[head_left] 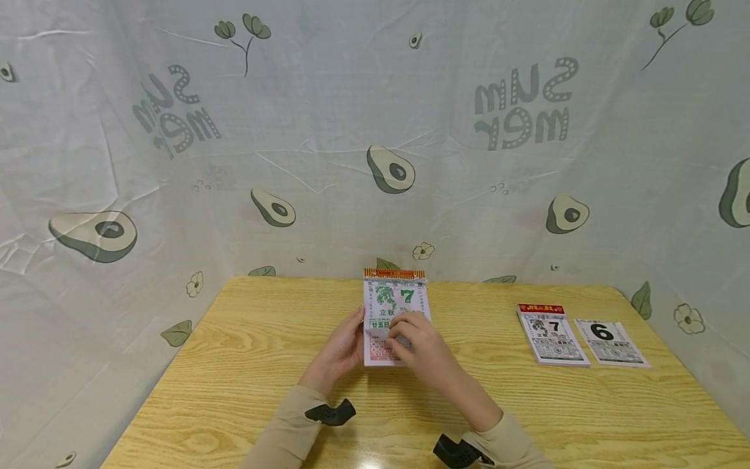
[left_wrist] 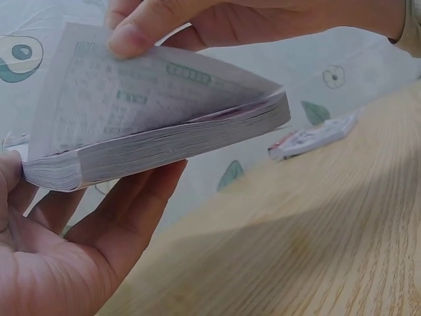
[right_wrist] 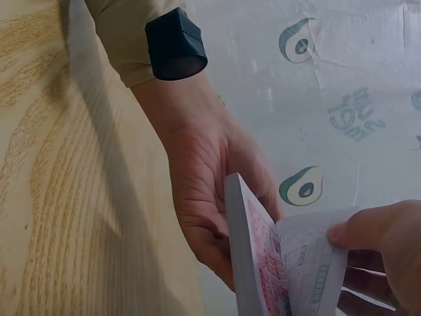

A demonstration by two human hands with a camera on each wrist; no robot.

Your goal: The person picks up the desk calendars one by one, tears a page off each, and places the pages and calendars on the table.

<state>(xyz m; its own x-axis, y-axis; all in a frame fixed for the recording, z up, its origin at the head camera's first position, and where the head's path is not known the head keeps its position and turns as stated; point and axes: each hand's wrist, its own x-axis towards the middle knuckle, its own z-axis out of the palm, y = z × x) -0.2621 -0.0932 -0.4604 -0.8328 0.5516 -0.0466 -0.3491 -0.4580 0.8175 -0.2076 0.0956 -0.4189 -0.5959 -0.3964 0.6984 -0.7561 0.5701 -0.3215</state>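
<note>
A tear-off calendar [head_left: 382, 312] with an orange-striped header and a green 7 is held up above the table. My left hand [head_left: 344, 348] grips it from the left and underneath, fingers spread behind the block in the left wrist view. With thumb and fingers my right hand [head_left: 426, 355] pinches the lower part of the top sheet [left_wrist: 131, 105], which is lifted off the thick block of pages [left_wrist: 184, 141]. Red print on the page beneath shows in the right wrist view, while the sheet [right_wrist: 309, 263] stays joined near the header.
On the right of the wooden table [head_left: 263, 404] lies a second calendar [head_left: 553, 335] with a red header and a black 7. Beside it is a loose sheet [head_left: 611, 342] marked 6. A curtain [head_left: 328, 117] with avocado prints hangs behind the table.
</note>
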